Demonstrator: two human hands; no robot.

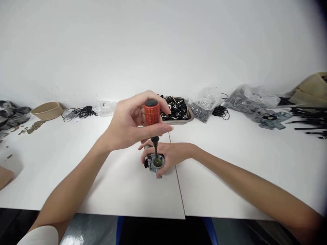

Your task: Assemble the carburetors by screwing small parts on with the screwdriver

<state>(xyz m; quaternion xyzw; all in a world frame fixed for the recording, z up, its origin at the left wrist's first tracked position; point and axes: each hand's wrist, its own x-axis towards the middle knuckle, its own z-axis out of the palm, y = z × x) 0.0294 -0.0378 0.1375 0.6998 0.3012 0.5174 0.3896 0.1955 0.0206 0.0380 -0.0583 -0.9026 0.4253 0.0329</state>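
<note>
A screwdriver (152, 115) with a red handle and black end cap stands upright in my left hand (133, 119), whose fingers and thumb curve around the handle. Its tip points down into the round opening of a small metal carburetor-like part (155, 163) on the white table. My right hand (170, 154) grips that part from the right, thumb at the near side and fingers over the far side.
Along the wall stand a metal tray (190, 115) of small black parts, plastic bags (204, 103), black cords (85, 111) and a tan bowl (47, 111). Another metal part (272, 119) and black rods (310, 119) lie at the right. Part of another person's arm (5, 177) shows at the left edge.
</note>
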